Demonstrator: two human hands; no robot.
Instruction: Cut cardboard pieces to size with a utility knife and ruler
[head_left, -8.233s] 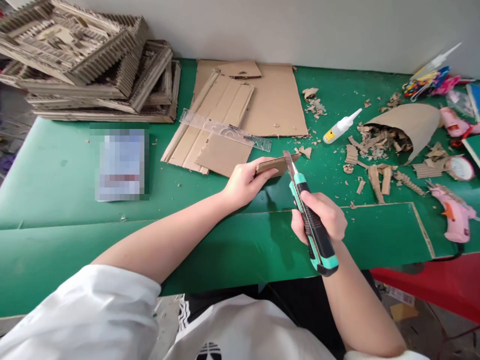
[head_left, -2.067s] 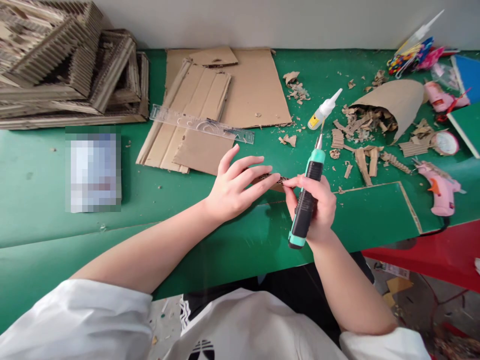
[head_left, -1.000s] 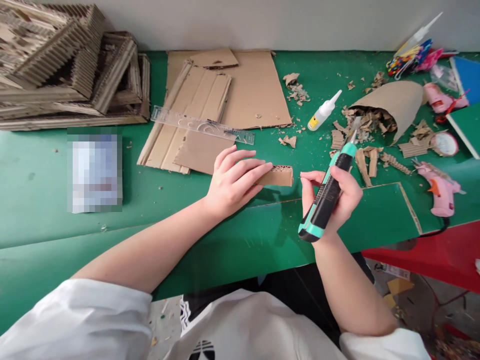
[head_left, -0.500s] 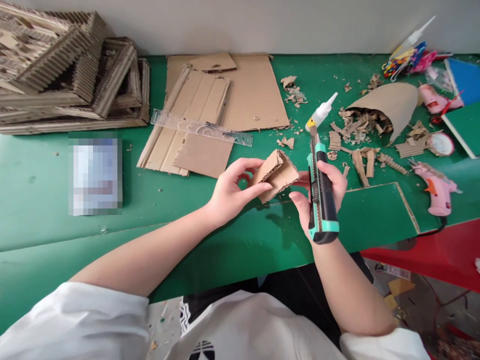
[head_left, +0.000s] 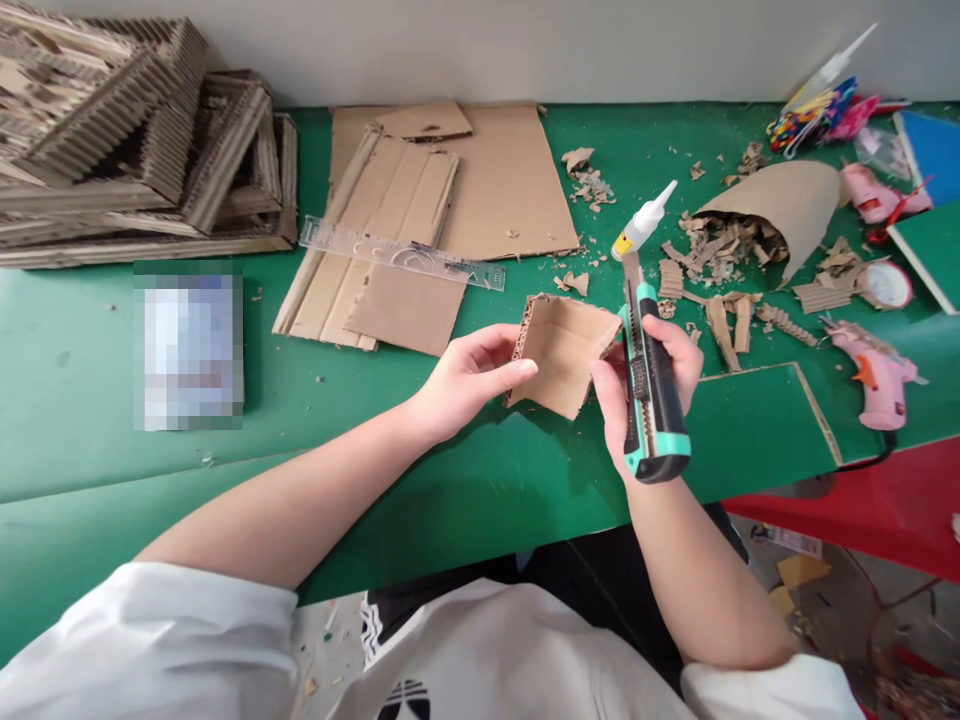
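Note:
Both hands hold up a small piece of corrugated cardboard (head_left: 562, 355) above the green table (head_left: 112, 340). My left hand (head_left: 469, 375) pinches its left edge between thumb and fingers. My right hand (head_left: 652, 375) grips a teal and black utility knife (head_left: 649, 385), blade pointing away from me, while its thumb and fingertips touch the piece's right edge. The piece faces me, flat side showing, with the fluted edge at its left.
Flat cardboard sheets (head_left: 450, 190) with a clear ruler (head_left: 401, 255) lie behind the hands. Stacked corrugated frames (head_left: 142, 140) fill the far left. A glue bottle (head_left: 641, 222), a paper cone of scraps (head_left: 780, 205) and a pink glue gun (head_left: 877, 370) lie to the right.
The cardboard piece was lying on the table under my left hand a second ago. It has since been lifted and turned flat side toward me, and my right hand with the knife has come up to its right edge.

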